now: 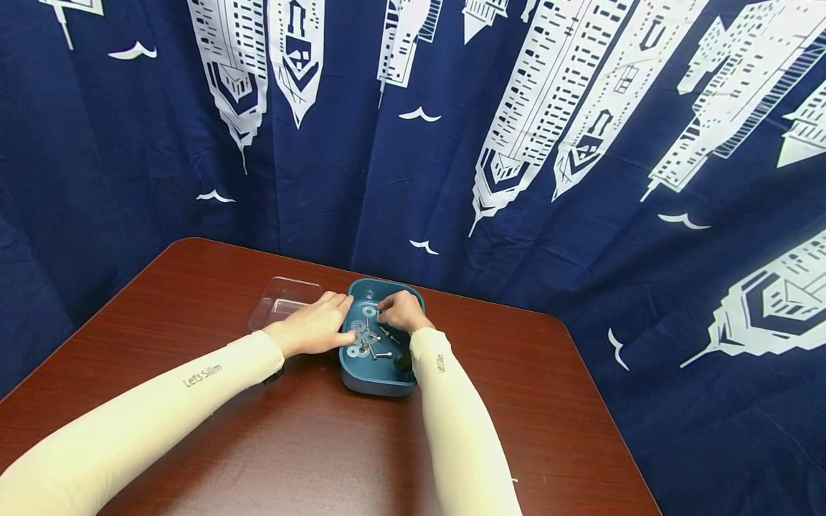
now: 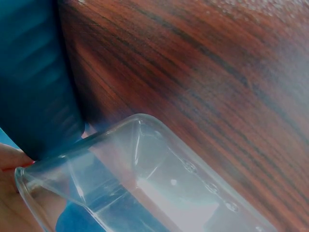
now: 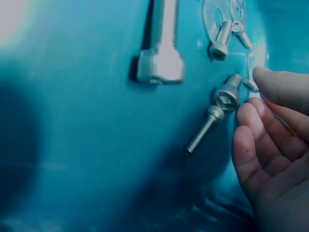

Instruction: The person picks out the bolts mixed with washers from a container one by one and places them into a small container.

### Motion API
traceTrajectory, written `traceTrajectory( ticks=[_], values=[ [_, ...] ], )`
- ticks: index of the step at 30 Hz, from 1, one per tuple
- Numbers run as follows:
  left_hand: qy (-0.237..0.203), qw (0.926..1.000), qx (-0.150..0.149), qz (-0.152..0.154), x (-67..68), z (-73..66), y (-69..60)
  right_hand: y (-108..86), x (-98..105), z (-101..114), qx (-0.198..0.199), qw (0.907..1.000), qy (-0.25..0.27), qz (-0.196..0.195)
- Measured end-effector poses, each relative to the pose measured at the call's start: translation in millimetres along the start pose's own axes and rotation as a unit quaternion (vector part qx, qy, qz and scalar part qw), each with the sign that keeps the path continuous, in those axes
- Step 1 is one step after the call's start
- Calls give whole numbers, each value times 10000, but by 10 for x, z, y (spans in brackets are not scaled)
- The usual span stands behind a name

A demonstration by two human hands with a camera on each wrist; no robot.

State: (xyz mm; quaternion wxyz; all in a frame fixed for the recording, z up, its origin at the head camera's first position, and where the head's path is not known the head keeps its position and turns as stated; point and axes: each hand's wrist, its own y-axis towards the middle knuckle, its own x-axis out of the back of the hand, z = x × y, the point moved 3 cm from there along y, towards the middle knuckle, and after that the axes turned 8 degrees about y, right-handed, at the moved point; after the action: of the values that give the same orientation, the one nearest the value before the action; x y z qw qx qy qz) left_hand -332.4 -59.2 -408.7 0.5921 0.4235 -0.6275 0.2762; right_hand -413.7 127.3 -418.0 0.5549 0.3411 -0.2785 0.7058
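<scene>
A blue bin [image 1: 374,385] holds loose screws and washers. Against its left rim rests my left hand [image 1: 312,326], fingers extended; in the left wrist view part of that hand [image 2: 14,203] shows beside the bin wall [image 2: 34,82]. My right hand [image 1: 404,313] is inside the bin near the right side. In the right wrist view, thumb and fingertips of the right hand [image 3: 275,140] meet at a small screw [image 3: 250,85], pinching it. Nearby lie two touching screws [image 3: 224,99], a large bolt [image 3: 161,65] and a washer [image 3: 210,21].
A clear plastic container [image 1: 284,307] stands on the brown table [image 1: 310,430] just left of the bin, partly behind my left hand. It fills the lower part of the left wrist view. A dark round piece [image 1: 403,361] lies in the bin near my right wrist. A patterned blue curtain hangs behind.
</scene>
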Motion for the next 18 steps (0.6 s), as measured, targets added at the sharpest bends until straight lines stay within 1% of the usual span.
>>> traceTrajectory(
  ticks=[4,5,11,18],
  values=[
    [0,10000,1,18,12,-6,8,-1,-11,-21,-146,9997,166,-89],
    [-16,10000,9,24,14,-9,8,-41,4,24,-270,9994,191,-96],
    [-72,10000,14,12,3,-13,0,-56,-26,0,-335,9985,369,-247],
    [-65,10000,39,45,5,-11,-1,-59,-39,-3,-415,9975,511,-255]
  ],
)
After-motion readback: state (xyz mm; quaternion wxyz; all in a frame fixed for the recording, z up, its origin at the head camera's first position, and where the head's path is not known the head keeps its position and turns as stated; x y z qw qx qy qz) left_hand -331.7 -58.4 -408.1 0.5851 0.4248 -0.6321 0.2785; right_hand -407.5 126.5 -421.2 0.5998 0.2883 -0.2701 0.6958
